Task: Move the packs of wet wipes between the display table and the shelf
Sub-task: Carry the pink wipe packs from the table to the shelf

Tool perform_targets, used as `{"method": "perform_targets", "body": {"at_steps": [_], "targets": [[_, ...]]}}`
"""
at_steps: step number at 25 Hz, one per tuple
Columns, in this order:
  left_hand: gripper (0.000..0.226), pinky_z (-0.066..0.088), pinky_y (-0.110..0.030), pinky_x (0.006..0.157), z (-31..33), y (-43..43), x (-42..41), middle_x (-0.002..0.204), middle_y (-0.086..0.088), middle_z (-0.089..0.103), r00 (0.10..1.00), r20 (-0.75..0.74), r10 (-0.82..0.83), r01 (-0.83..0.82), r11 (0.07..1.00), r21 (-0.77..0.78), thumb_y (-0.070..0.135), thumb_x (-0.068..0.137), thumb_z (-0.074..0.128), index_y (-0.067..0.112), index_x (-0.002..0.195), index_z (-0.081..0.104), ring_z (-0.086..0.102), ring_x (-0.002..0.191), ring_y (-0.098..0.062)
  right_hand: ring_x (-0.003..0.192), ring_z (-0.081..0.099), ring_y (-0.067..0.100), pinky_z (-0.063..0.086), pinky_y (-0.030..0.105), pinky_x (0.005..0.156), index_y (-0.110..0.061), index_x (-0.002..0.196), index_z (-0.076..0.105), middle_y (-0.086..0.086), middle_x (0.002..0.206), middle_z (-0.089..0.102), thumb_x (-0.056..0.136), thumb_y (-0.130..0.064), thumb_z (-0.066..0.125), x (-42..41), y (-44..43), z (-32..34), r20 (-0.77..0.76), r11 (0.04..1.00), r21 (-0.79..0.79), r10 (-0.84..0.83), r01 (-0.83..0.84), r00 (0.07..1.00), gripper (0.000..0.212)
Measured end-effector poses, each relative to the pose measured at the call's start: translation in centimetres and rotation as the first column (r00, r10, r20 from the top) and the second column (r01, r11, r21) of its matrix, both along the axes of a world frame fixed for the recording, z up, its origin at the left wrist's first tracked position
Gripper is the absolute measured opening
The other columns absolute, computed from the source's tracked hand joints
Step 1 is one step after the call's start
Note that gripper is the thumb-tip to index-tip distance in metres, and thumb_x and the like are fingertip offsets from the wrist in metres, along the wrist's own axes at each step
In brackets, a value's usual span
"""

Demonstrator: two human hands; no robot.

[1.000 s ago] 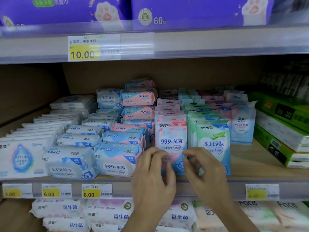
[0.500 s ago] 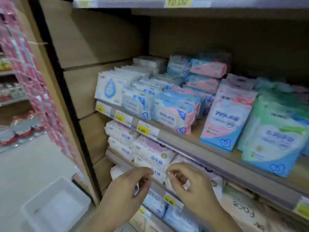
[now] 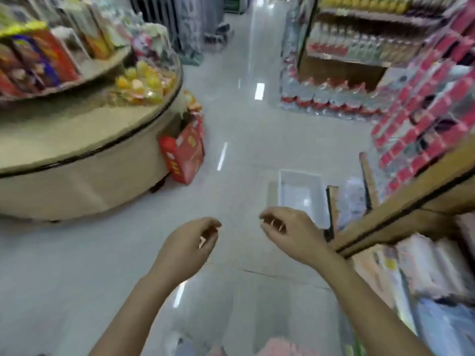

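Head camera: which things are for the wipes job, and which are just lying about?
For the job:
left hand and right hand, both holding nothing
shelf
packs on it, blurred
round display table

Just lying about:
white bin on the floor
red box by the table
yellow snack bags
red packets on the rack

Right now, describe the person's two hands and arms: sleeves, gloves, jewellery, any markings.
The left hand and right hand are bare: no gloves, and no rings, watch or bracelet show. The left forearm and right forearm are uncovered too, with no sleeve down to the picture's lower edge. The picture is blurred, so fine marks cannot be told.
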State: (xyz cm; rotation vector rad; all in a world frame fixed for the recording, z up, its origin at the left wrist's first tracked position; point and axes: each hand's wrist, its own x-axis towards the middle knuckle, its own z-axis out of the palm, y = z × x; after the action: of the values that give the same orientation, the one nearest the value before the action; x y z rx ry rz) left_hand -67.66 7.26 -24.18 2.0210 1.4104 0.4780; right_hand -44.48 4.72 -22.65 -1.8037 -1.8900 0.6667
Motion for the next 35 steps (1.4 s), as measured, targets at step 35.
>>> {"method": "perform_targets", "body": {"at_steps": [35], "targets": [[0.025, 0.050, -0.029, 0.084, -11.8, 34.6, -70.7, 0.091, 0.011, 0.062, 0.514, -0.133, 0.847, -0.828, 0.449, -0.335, 0.019, 0.090, 0.053, 0.019, 0.114, 0.061, 0.059, 0.082, -0.008, 0.071, 0.057, 0.013, 0.038, 0.014, 0.067, -0.012, 0.101, 0.067, 0.000, 0.087, 0.066, 0.085, -0.014, 0.064, -79.1, 58.2, -11.4, -0.082, 0.583, -0.335, 0.764, -0.740, 0.640, 0.017]]}}
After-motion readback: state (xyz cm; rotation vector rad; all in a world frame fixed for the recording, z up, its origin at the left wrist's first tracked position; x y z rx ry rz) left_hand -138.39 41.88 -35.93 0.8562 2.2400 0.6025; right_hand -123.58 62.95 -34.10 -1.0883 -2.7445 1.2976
